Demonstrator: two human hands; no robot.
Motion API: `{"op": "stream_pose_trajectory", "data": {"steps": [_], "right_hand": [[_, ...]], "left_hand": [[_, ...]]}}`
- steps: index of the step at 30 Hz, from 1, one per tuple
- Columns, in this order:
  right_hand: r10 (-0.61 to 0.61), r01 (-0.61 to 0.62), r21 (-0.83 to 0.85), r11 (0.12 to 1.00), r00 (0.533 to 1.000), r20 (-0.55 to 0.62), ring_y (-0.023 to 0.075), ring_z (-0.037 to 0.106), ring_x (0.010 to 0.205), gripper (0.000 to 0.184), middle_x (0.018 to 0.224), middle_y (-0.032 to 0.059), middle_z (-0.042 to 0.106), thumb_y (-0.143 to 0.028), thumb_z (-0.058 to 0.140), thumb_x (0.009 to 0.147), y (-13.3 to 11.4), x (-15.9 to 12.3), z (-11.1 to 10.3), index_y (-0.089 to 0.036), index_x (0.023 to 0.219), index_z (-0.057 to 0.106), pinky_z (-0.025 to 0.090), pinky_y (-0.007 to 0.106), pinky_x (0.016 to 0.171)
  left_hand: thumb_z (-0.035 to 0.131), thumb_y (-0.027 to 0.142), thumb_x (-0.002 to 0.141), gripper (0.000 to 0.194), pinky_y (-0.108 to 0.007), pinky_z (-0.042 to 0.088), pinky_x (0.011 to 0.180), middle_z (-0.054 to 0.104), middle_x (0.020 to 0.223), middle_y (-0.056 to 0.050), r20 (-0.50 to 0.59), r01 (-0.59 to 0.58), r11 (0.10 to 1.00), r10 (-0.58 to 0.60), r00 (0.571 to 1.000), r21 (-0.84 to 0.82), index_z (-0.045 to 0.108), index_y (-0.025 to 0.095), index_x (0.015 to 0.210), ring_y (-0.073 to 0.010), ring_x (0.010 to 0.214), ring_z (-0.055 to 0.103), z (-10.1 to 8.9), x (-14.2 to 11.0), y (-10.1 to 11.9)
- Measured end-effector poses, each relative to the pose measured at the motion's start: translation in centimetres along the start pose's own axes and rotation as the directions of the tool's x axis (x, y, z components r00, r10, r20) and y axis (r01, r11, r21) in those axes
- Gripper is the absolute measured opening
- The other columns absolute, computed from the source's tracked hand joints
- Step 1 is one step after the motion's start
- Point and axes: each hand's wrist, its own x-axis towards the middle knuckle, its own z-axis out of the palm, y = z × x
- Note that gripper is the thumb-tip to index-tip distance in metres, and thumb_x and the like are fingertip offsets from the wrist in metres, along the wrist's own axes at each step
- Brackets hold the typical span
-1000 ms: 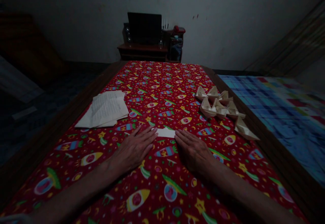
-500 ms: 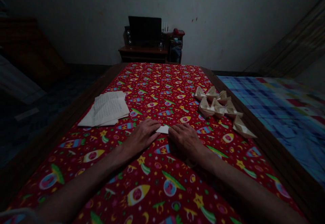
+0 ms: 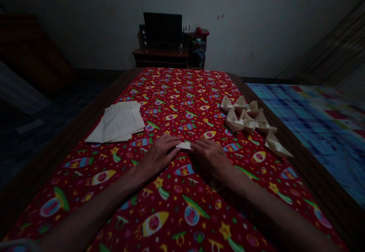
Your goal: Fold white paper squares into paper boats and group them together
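A small folded piece of white paper (image 3: 184, 145) lies low over the patterned cloth, between my two hands. My left hand (image 3: 163, 149) grips its left end, fingers closed together over it. At the other end my right hand (image 3: 209, 153) is closed on the paper too, its fingertips hiding that edge. Only the middle strip of the paper shows. To the left rests a stack of written paper sheets (image 3: 121, 122). Several folded paper boats (image 3: 245, 119) stand grouped on the right side.
A red cloth with rockets and stars (image 3: 182, 92) covers the table, whose dark wooden edge (image 3: 319, 183) shows at the right. Beyond it stand a monitor (image 3: 163, 30) and a red telephone (image 3: 202, 31). A blue checked sheet (image 3: 302, 111) lies to the right.
The strip of paper between my hands looks narrower and a little bent now. My hands have barely moved, and the view has tilted slightly.
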Motion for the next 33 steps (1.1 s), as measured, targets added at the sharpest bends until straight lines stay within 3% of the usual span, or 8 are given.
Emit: {"op": "stream_pose_trajectory", "data": {"steps": [5,11,14,19,23,27,30,33], "right_hand": [[0.01,-0.016,0.075,0.997,0.997,0.077,0.014,0.057,0.078,0.013,0.084,0.0045,0.066,-0.014,0.051,0.089,0.5,0.3,-0.7,-0.017,0.088,0.064,0.039,0.022,0.065],[-0.036,0.036,0.015,0.999,0.998,0.046,0.0142,0.053,0.072,0.02,0.077,0.0041,0.063,-0.028,0.05,0.091,0.3,0.4,-0.6,-0.016,0.082,0.063,0.037,0.025,0.062],[-0.051,0.051,-0.001,0.999,0.998,0.046,0.0151,0.053,0.076,0.019,0.078,0.005,0.063,-0.023,0.047,0.092,0.1,0.4,-0.6,-0.016,0.084,0.063,0.038,0.026,0.066],[-0.086,0.087,-0.033,0.996,0.996,0.02,0.0167,0.054,0.083,0.018,0.085,0.0063,0.065,-0.027,0.048,0.092,0.1,0.2,-0.4,-0.016,0.089,0.062,0.04,0.027,0.07],[-0.094,0.092,-0.054,0.994,0.995,-0.023,0.0171,0.055,0.084,0.018,0.089,0.0062,0.065,-0.03,0.049,0.092,0.0,0.1,-0.1,-0.017,0.091,0.061,0.04,0.028,0.071],[-0.085,0.084,-0.012,0.996,0.996,-0.035,0.0161,0.056,0.085,0.017,0.087,0.0062,0.065,-0.026,0.047,0.093,0.2,0.0,0.3,-0.017,0.091,0.062,0.041,0.027,0.073],[-0.091,0.092,0.022,0.996,0.995,-0.045,0.0162,0.056,0.086,0.019,0.085,0.0057,0.065,-0.03,0.047,0.093,0.4,0.0,0.5,-0.017,0.09,0.062,0.042,0.027,0.073],[-0.099,0.102,0.032,0.994,0.993,-0.071,0.0159,0.056,0.085,0.022,0.085,0.006,0.065,-0.03,0.045,0.094,0.6,0.1,0.6,-0.017,0.089,0.062,0.042,0.027,0.073]], "left_hand": [[0.054,0.022,0.087,0.02,-0.036,0.051,0.083,0.07,0.099,-0.008,-0.03,0.081,0.996,-0.083,0.996,-0.045,0.069,0.017,0.099,-0.0193,0.092,0.063,0.1,0.2,-0.4],[0.06,0.024,0.082,0.024,-0.038,0.05,0.086,0.069,0.106,-0.007,0.018,0.088,0.992,-0.087,0.996,-0.088,0.067,0.02,0.105,-0.0206,0.098,0.061,-0.2,0.3,-0.1],[0.061,0.021,0.08,0.024,-0.034,0.051,0.083,0.07,0.101,-0.006,0.035,0.198,0.973,-0.195,0.98,-0.116,0.069,0.02,0.102,-0.0195,0.093,0.063,-0.3,0.4,0.0],[0.064,0.018,0.074,0.034,-0.028,0.051,0.071,0.071,0.093,-0.003,0.101,0.405,0.894,-0.393,0.914,-0.191,0.068,0.022,0.107,-0.0164,0.078,0.065,-0.6,0.7,0.4],[0.062,0.026,0.075,0.037,-0.027,0.051,0.07,0.072,0.088,-0.003,0.132,0.53,0.778,-0.518,0.845,-0.338,0.066,0.017,0.111,-0.017,0.077,0.065,-0.8,1.0,0.8],[0.064,0.027,0.072,0.056,-0.026,0.053,0.069,0.071,0.087,-0.003,0.257,0.602,0.536,-0.582,0.771,-0.592,0.053,0.015,0.126,-0.0168,0.079,0.066,-0.5,1.1,1.1],[0.069,0.021,0.065,0.065,-0.029,0.054,0.075,0.07,0.098,-0.007,0.302,0.577,0.384,-0.575,0.76,-0.721,0.051,0.015,0.127,-0.0199,0.09,0.066,0.0,1.0,1.3],[0.071,0.015,0.06,0.069,-0.034,0.054,0.081,0.068,0.105,-0.01,0.316,0.556,0.328,-0.56,0.765,-0.764,0.051,0.015,0.126,-0.0226,0.097,0.065,0.5,0.8,1.4]]}}
